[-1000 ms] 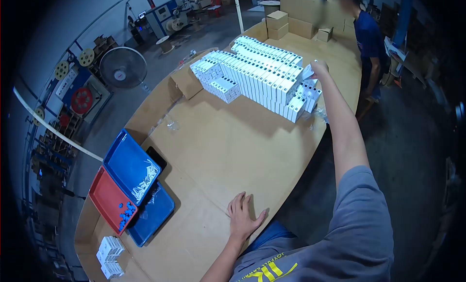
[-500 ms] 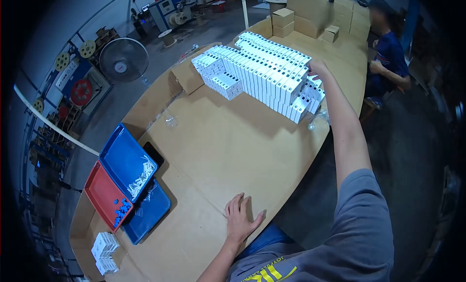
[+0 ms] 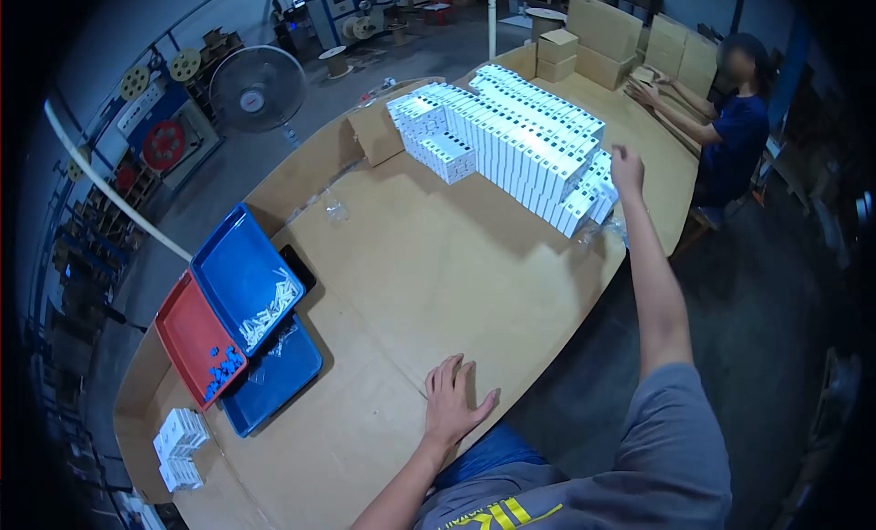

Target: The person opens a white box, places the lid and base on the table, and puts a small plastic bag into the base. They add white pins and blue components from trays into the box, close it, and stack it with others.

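Observation:
My left hand (image 3: 453, 400) lies flat, fingers spread, on the cardboard-covered table (image 3: 429, 265) near its front edge, holding nothing. At the end of an outstretched arm, my right hand (image 3: 626, 170) hovers at the right end of a big stack of white boxes (image 3: 520, 145), beside the lower boxes (image 3: 589, 202). Its fingers are loosely curled with nothing visible in them.
Left on the table: a blue tray (image 3: 239, 279) with white parts, a red tray (image 3: 193, 340) with blue parts, a second blue tray (image 3: 274, 384), a black phone (image 3: 299, 267), small white boxes (image 3: 180, 446). A seated person (image 3: 730, 129) works by cardboard cartons (image 3: 602, 28) at the far end. A fan (image 3: 256, 88) stands beyond.
My right hand held a white box above the stack a second ago, set it down, and has now drawn back slightly, empty. The left hand has stayed put. The person at the far end sat down.

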`<state>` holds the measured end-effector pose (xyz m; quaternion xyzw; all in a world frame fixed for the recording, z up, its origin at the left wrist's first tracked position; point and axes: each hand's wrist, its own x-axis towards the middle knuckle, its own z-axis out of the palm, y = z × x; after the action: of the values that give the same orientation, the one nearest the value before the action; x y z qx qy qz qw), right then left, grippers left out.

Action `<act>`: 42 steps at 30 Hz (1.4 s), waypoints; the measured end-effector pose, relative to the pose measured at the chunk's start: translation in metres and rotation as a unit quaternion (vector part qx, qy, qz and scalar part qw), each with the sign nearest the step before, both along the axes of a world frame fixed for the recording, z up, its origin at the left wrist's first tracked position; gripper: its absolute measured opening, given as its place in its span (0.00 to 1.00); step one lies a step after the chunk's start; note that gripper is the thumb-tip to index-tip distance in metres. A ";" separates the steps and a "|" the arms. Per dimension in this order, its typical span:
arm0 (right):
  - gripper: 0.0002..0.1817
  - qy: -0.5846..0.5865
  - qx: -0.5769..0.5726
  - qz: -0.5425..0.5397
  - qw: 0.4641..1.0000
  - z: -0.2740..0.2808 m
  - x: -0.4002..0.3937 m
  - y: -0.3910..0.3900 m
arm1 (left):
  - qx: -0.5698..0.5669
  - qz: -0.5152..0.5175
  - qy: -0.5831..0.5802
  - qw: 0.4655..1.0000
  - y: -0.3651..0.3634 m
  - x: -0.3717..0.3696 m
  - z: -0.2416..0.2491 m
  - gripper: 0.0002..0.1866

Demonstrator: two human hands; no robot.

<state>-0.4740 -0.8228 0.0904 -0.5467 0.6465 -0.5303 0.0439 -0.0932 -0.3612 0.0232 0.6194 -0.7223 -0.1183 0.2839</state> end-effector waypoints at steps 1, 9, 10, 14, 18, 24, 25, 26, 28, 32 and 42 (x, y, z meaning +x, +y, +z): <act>0.14 0.050 -0.019 0.009 0.999 -0.005 0.012 0.032 | 0.001 0.000 0.001 1.000 0.001 0.001 0.001 0.37; 0.09 0.108 -0.035 0.241 0.964 -0.071 0.138 0.342 | -0.029 0.001 0.024 0.999 0.005 0.006 -0.012 0.34; 0.09 0.055 -0.014 0.253 0.966 -0.079 0.151 0.372 | -0.039 0.004 0.035 0.999 0.006 0.007 -0.018 0.33; 0.08 0.013 0.022 0.323 0.946 -0.085 0.194 0.475 | -0.115 0.008 0.109 0.987 0.009 0.008 -0.041 0.24; 0.08 0.031 0.026 0.431 0.901 -0.089 0.211 0.529 | -0.188 -0.013 0.218 0.958 0.032 0.022 -0.036 0.13; 0.08 0.040 0.057 0.484 0.872 -0.058 0.268 0.518 | -0.228 0.127 0.294 0.919 0.122 0.119 -0.007 0.08; 0.08 0.048 0.041 0.494 0.867 -0.052 0.280 0.512 | -0.238 0.184 0.291 0.908 0.143 0.144 -0.008 0.08; 0.07 0.064 0.039 0.511 0.856 -0.050 0.292 0.503 | -0.248 0.240 0.285 0.894 0.165 0.172 -0.011 0.08; 0.08 0.086 0.032 0.558 0.825 -0.040 0.326 0.489 | -0.260 0.340 0.252 0.868 0.212 0.234 -0.025 0.08; 0.08 0.191 0.086 0.654 0.727 0.000 0.404 0.462 | -0.247 0.485 0.111 0.832 0.317 0.353 -0.035 0.05; 0.16 0.330 0.057 0.793 0.509 0.079 0.684 0.527 | -0.175 0.596 -0.115 0.775 0.459 0.475 -0.035 0.07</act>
<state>0.2102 -0.2961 0.1690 -0.9634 -0.0599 -0.0173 0.2606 0.3822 0.0980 -0.0119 0.8747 -0.2440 0.2754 0.3155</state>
